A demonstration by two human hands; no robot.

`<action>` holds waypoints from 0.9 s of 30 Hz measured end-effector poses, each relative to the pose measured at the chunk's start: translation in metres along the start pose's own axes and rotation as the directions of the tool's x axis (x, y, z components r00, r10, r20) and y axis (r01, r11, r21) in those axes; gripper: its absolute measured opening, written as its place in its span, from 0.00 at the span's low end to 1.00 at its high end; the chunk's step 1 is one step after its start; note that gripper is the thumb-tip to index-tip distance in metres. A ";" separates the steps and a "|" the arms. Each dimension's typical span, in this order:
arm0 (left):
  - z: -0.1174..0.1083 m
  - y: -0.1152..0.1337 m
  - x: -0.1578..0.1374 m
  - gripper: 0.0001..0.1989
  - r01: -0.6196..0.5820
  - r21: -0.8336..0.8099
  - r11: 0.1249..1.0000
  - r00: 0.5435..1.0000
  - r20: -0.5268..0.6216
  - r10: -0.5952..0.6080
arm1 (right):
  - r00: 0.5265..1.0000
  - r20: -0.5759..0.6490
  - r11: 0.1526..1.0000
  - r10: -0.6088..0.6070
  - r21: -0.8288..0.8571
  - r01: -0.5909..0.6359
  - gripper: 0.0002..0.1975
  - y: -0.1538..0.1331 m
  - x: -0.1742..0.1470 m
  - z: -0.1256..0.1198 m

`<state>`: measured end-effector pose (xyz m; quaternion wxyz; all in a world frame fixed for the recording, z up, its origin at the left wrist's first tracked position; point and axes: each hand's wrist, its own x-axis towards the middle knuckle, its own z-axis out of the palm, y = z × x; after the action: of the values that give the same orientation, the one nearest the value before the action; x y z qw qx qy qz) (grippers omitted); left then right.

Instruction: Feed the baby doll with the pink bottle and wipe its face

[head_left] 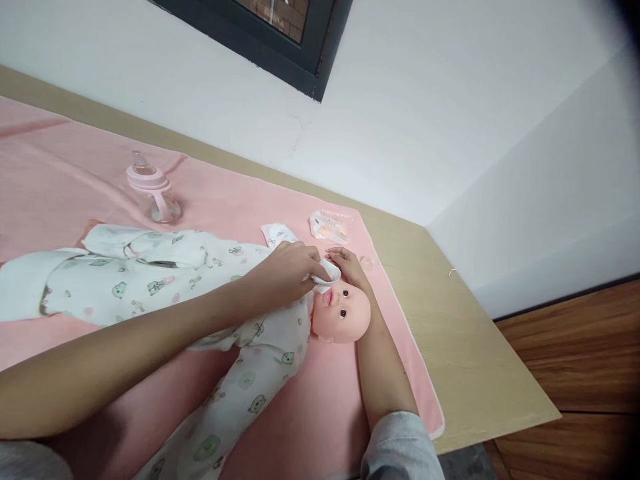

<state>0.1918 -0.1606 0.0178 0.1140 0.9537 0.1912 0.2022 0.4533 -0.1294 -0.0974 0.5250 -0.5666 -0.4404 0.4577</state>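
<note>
A baby doll (345,312) in a white print sleepsuit (225,260) lies on its back, with its head toward the right. My left hand (293,270) reaches over its chest and pinches a folded white cloth (327,277), which touches the doll's face beside the mouth. Beyond the head, my right hand (347,263) rests on the pink mat with fingers stretched out and nothing visible in them. The right forearm runs along the top of the doll's head. Part of the cloth is hidden by my left fingers.
A pink baby bottle (155,190) with handles stands on the pink mat (295,413) at the upper left. Near my right hand lies a small clear plastic packet (329,227). The wooden tabletop (450,333) ends at the right, and a white wall (380,120) rises behind.
</note>
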 end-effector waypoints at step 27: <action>-0.005 0.017 -0.006 0.21 0.017 -0.223 0.975 0.999 0.042 -0.008 | 1.000 -0.006 1.000 -0.009 0.021 0.009 0.14 0.000 0.003 -0.001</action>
<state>0.1898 -0.1774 0.0256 0.2255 0.9376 0.1710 0.2020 0.4547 -0.1271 -0.0980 0.5341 -0.5604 -0.4365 0.4584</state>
